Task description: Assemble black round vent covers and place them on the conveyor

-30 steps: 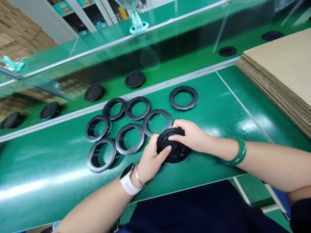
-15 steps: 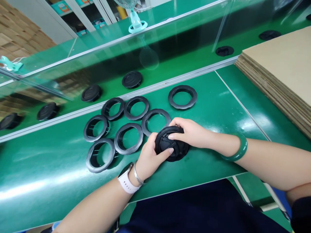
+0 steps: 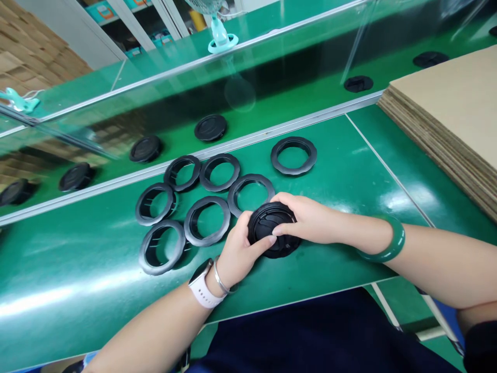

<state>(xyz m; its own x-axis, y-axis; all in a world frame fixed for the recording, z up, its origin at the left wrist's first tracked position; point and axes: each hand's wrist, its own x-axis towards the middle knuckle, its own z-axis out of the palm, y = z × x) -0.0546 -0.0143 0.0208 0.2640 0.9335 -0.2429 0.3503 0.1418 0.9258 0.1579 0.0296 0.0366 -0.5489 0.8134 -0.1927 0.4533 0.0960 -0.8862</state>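
Observation:
Between my two hands is a round black plastic part (image 3: 267,220) with a rimmed edge and moulded shapes on its face. My left hand (image 3: 243,246) grips its left side, thumb laid across the face. From the right, my right hand (image 3: 301,217) holds the far edge, and its thumb meets the left thumb near the middle. The fingers under the part are hidden. Just left of it lie several black rings, the nearest being one ring (image 3: 251,194) behind my left hand and another ring (image 3: 207,220) beside it. A separate ring (image 3: 294,155) lies farther back.
Behind a metal rail (image 3: 267,132), a green belt (image 3: 248,116) carries several round black parts, such as one part (image 3: 210,127). A cardboard stack (image 3: 446,98) stands at the right. A small fan (image 3: 221,39) is clipped beyond the clear panel.
My right thumb has slid down across the black part's face to meet my left thumb, and my right wrist has shifted slightly right and down. My left hand stays in place.

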